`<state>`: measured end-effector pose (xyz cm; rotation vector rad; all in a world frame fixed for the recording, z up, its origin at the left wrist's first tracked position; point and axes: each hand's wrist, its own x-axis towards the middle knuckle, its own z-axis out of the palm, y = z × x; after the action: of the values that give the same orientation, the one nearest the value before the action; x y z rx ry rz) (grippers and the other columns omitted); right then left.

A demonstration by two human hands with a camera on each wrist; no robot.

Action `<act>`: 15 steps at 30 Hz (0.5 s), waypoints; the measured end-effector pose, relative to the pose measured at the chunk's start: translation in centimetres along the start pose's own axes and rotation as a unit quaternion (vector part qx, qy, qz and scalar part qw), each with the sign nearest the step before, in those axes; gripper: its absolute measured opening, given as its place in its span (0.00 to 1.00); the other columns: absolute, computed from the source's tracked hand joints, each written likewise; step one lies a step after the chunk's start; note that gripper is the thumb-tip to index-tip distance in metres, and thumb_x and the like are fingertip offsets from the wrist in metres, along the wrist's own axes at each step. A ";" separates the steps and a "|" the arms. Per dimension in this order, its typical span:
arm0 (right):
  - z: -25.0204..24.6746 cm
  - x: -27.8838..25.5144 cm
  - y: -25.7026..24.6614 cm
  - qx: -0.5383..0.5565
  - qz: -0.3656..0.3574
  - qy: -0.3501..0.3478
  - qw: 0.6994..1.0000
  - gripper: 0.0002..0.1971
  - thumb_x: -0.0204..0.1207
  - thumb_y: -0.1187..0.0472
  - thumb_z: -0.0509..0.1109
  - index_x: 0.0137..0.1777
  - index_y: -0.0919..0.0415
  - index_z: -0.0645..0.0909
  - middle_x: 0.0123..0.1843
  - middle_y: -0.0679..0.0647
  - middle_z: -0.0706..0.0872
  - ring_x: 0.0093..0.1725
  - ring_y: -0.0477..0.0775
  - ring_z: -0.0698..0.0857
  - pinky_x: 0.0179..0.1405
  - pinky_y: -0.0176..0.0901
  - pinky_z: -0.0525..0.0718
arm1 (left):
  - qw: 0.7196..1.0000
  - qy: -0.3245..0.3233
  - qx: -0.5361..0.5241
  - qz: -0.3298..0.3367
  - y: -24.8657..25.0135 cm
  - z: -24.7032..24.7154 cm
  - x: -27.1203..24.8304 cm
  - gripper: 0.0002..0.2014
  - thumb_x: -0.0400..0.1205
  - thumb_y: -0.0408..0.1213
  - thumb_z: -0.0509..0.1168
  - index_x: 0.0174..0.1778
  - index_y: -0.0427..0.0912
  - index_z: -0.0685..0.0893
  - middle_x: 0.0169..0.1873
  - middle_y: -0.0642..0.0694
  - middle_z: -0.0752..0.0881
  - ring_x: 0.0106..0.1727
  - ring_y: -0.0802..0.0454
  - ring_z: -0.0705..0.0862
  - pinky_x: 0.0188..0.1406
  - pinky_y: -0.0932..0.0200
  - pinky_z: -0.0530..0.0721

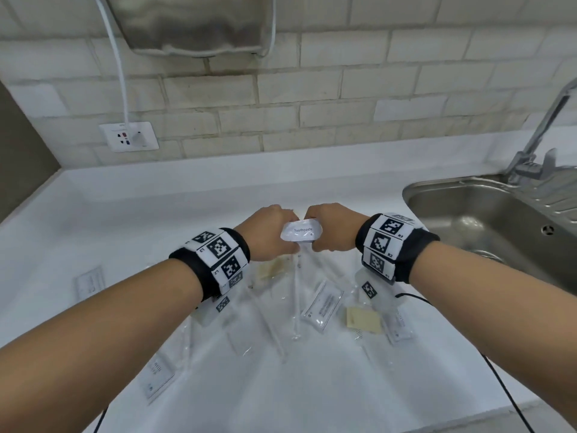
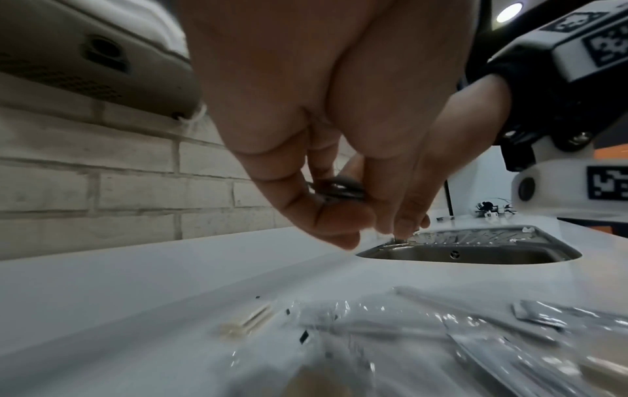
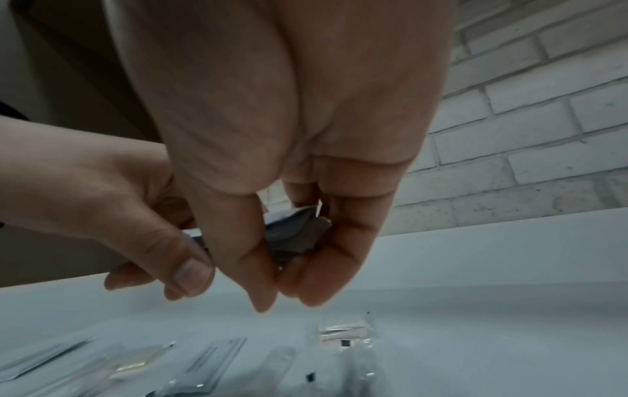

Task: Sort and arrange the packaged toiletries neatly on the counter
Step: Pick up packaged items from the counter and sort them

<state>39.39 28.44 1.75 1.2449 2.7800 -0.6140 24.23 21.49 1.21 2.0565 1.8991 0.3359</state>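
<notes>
A small white sachet marked "Toothpaste" (image 1: 300, 234) is held above the white counter (image 1: 156, 214), between both hands. My left hand (image 1: 271, 230) pinches its left end and my right hand (image 1: 327, 228) pinches its right end. A clear wrapper with a long white stick (image 1: 296, 295) hangs down from the sachet. In the wrist views the sachet (image 3: 295, 233) shows as a dark crumpled packet (image 2: 339, 190) between curled fingers. Below lie several clear packets: flat white sachets (image 1: 323, 306), beige pads (image 1: 363, 320) and cotton swabs (image 2: 248, 322).
A steel sink (image 1: 487, 220) with a tap (image 1: 543, 126) is set in the counter at the right. A wall socket (image 1: 128, 136) and a dispenser (image 1: 190, 23) are on the brick wall behind. A black cable (image 1: 499, 379) runs over the counter's front right.
</notes>
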 end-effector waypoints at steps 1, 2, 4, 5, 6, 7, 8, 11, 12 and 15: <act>-0.5 0.3 0.9 0.020 0.011 0.004 1.000 0.21 0.69 0.66 0.74 0.62 0.62 0.74 0.50 0.55 0.80 0.33 0.49 0.77 0.25 0.36 0.74 | 1.000 -0.009 0.003 -0.007 0.4 0.0 1.1 0.20 0.76 0.41 0.74 0.63 0.42 0.82 0.49 0.46 0.82 0.40 0.52 0.81 0.34 0.63 0.75; -0.9 0.6 1.9 0.032 0.017 0.010 0.999 0.23 0.69 0.66 0.75 0.63 0.62 0.73 0.51 0.55 0.80 0.35 0.51 0.78 0.25 0.37 0.76 | 1.000 -0.017 -0.007 -0.019 0.8 0.0 2.3 0.21 0.76 0.41 0.74 0.63 0.42 0.81 0.47 0.46 0.83 0.36 0.54 0.82 0.32 0.63 0.77; -1.7 1.4 3.9 0.027 0.022 0.014 0.999 0.25 0.67 0.65 0.76 0.63 0.62 0.71 0.51 0.55 0.79 0.41 0.56 0.79 0.28 0.39 0.76 | 0.998 -0.032 -0.027 -0.041 1.7 0.3 4.9 0.22 0.75 0.41 0.75 0.63 0.43 0.78 0.46 0.47 0.84 0.35 0.51 0.84 0.33 0.61 0.81; -2.1 1.9 5.0 0.020 0.022 0.011 0.999 0.25 0.66 0.64 0.77 0.62 0.61 0.71 0.51 0.55 0.78 0.43 0.57 0.79 0.30 0.41 0.76 | 0.998 -0.038 -0.025 -0.049 2.1 0.4 6.2 0.23 0.75 0.41 0.75 0.63 0.43 0.77 0.46 0.46 0.84 0.37 0.49 0.84 0.35 0.58 0.82; -2.5 2.5 6.1 0.018 0.025 0.006 0.999 0.25 0.66 0.63 0.78 0.60 0.60 0.72 0.51 0.54 0.79 0.44 0.57 0.80 0.33 0.42 0.78 | 0.997 -0.044 -0.022 -0.057 2.5 0.6 7.6 0.23 0.74 0.40 0.75 0.62 0.43 0.75 0.46 0.46 0.83 0.38 0.49 0.83 0.36 0.57 0.81; -2.9 3.2 7.3 0.023 0.030 0.003 0.999 0.23 0.65 0.63 0.78 0.58 0.58 0.73 0.51 0.55 0.80 0.42 0.57 0.80 0.34 0.43 0.79 | 0.996 -0.049 -0.025 -0.065 2.8 0.7 9.0 0.22 0.74 0.40 0.76 0.60 0.42 0.75 0.46 0.46 0.83 0.37 0.49 0.82 0.35 0.57 0.81; -3.4 3.9 8.5 0.030 0.036 0.000 0.999 0.21 0.65 0.63 0.78 0.56 0.57 0.73 0.52 0.55 0.81 0.39 0.56 0.81 0.35 0.45 0.81 | 0.995 -0.054 -0.034 -0.072 3.1 0.9 10.5 0.21 0.73 0.39 0.76 0.58 0.42 0.76 0.46 0.45 0.84 0.35 0.49 0.82 0.34 0.56 0.82; -4.9 6.5 11.7 0.034 0.054 -0.012 0.998 0.20 0.65 0.63 0.78 0.56 0.57 0.77 0.56 0.56 0.83 0.32 0.53 0.81 0.37 0.47 0.85 | 0.993 -0.065 -0.054 -0.088 3.5 1.3 15.0 0.19 0.72 0.39 0.76 0.55 0.44 0.79 0.48 0.45 0.87 0.31 0.50 0.85 0.36 0.56 0.85; -5.4 7.5 12.6 0.028 0.057 -0.016 0.998 0.20 0.65 0.63 0.78 0.57 0.56 0.78 0.56 0.56 0.84 0.32 0.53 0.82 0.38 0.47 0.85 | 0.992 -0.065 -0.054 -0.091 3.5 1.4 16.6 0.19 0.72 0.40 0.76 0.56 0.44 0.79 0.48 0.46 0.88 0.31 0.50 0.86 0.37 0.56 0.86; -6.8 11.1 15.2 -0.005 0.060 -0.032 0.998 0.22 0.66 0.61 0.78 0.60 0.57 0.78 0.55 0.54 0.83 0.34 0.54 0.83 0.42 0.47 0.87 | 0.991 -0.070 -0.052 -0.103 3.1 1.8 21.2 0.23 0.71 0.40 0.76 0.60 0.44 0.80 0.50 0.46 0.88 0.34 0.49 0.88 0.43 0.55 0.89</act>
<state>43.71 47.91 0.81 1.3541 2.6311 -0.6187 29.66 42.29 -0.13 1.7516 1.9435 0.2285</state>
